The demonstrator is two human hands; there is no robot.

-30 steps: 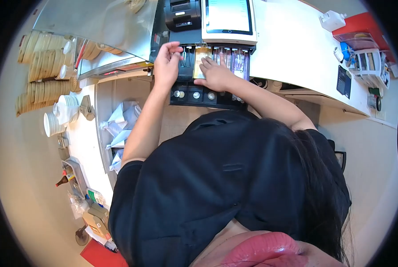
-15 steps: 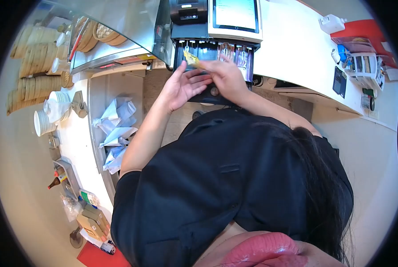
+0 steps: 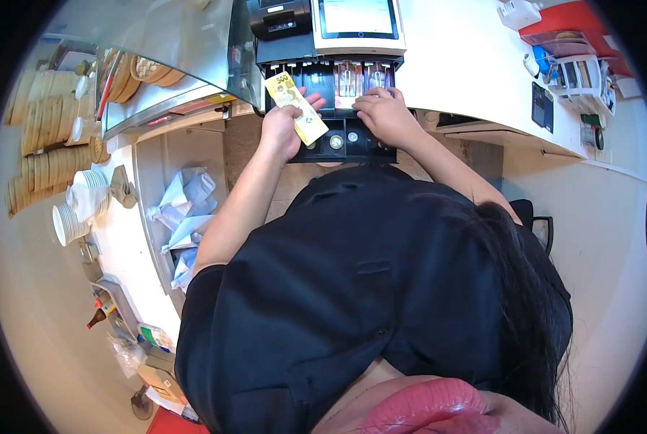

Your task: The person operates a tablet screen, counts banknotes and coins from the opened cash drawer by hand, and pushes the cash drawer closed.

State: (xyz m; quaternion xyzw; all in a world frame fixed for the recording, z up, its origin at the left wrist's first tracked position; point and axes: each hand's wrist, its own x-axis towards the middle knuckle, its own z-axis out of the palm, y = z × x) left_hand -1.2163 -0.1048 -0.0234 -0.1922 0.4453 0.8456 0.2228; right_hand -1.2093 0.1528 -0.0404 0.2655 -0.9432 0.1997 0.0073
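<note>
A yellow banknote (image 3: 294,107) marked 500 lies across my left hand (image 3: 284,132), pinned by the thumb while the other fingers extend behind it. The hand is above the left part of the open cash drawer (image 3: 370,153). My right hand (image 3: 390,118) rests palm down over the drawer's right part, its fingers bent and slightly apart at the note compartments. Reddish banknotes (image 3: 346,87) lie under clips just left of those fingers, and purplish banknotes (image 3: 378,77) lie beyond them. Coins (image 3: 336,142) sit in the front cups between my hands.
Behind the drawer stand a tablet screen (image 3: 358,18) and a black printer (image 3: 280,20). A glass case (image 3: 186,43) with bamboo steamers (image 3: 150,71) is at the left. To the right, the white counter (image 3: 461,65) carries a dark phone-like device (image 3: 542,106) and an organizer (image 3: 580,83).
The banknote, folded or bunched between both hands before, now lies flat in my left hand. My right hand has let go of it and moved right, down to the drawer compartments.
</note>
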